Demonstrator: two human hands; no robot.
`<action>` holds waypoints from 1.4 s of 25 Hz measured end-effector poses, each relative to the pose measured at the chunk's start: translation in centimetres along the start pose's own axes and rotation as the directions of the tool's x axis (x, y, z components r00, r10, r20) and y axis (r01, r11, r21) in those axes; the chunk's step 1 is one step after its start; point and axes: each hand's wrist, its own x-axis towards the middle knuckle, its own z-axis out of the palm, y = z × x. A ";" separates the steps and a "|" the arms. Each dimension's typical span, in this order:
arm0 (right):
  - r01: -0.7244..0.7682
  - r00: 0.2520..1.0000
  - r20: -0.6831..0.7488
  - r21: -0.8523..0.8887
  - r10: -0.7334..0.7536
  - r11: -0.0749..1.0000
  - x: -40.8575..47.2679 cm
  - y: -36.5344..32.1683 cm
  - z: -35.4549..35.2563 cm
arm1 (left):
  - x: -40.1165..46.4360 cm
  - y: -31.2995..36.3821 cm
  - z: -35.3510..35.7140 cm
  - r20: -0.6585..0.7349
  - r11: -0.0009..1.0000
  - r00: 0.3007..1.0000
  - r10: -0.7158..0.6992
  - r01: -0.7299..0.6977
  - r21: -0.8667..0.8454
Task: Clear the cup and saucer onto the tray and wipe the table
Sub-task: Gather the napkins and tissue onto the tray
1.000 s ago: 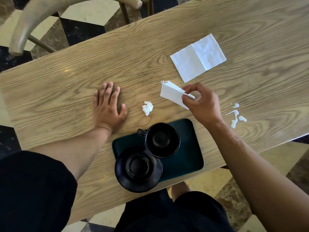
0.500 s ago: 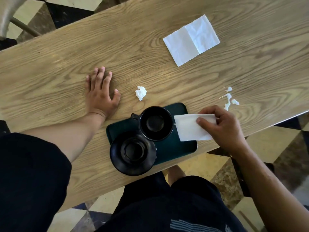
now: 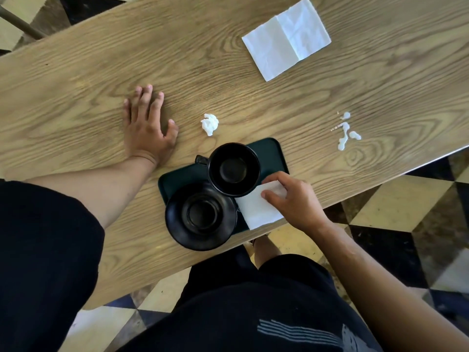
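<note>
A black cup (image 3: 234,169) and a black saucer (image 3: 201,216) sit side by side on a dark green tray (image 3: 269,151) at the near edge of the wooden table (image 3: 76,102). My right hand (image 3: 294,200) holds a folded white napkin (image 3: 257,210) down on the tray's right end, next to the cup. My left hand (image 3: 147,128) lies flat on the table, fingers apart, left of the tray. A white spill (image 3: 345,130) marks the table to the right of the tray.
A crumpled white paper ball (image 3: 210,123) lies just beyond the tray. A flat unfolded napkin (image 3: 286,39) rests at the far right of the table. The table's near edge runs right by the tray, above a checkered floor (image 3: 406,224).
My right hand has carried the folded napkin from above the table down and toward me onto the tray's right end. My left hand stays flat on the table.
</note>
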 end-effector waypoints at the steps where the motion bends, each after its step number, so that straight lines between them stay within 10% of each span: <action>1: 0.024 0.999 -0.031 -0.015 -0.024 1.000 0.0 -0.1 0.0 | 0.0 0.0 0.0 -0.001 1.000 1.000 0.003 -0.003 0.000; 11: 0.154 0.894 -0.363 -0.298 -0.261 0.942 -2.6 1.9 0.9 | 0.0 0.1 -0.2 0.005 1.000 1.000 0.008 -0.008 0.002; 19: 0.134 0.967 -0.177 -0.261 -0.184 0.956 -2.2 2.6 3.6 | 0.1 0.0 -0.3 0.004 1.000 1.000 0.006 -0.006 0.001; 35: 0.134 0.944 -0.283 -0.148 -0.171 0.980 -2.5 2.7 2.1 | 0.1 0.3 -0.4 0.027 1.000 1.000 -0.015 0.016 -0.009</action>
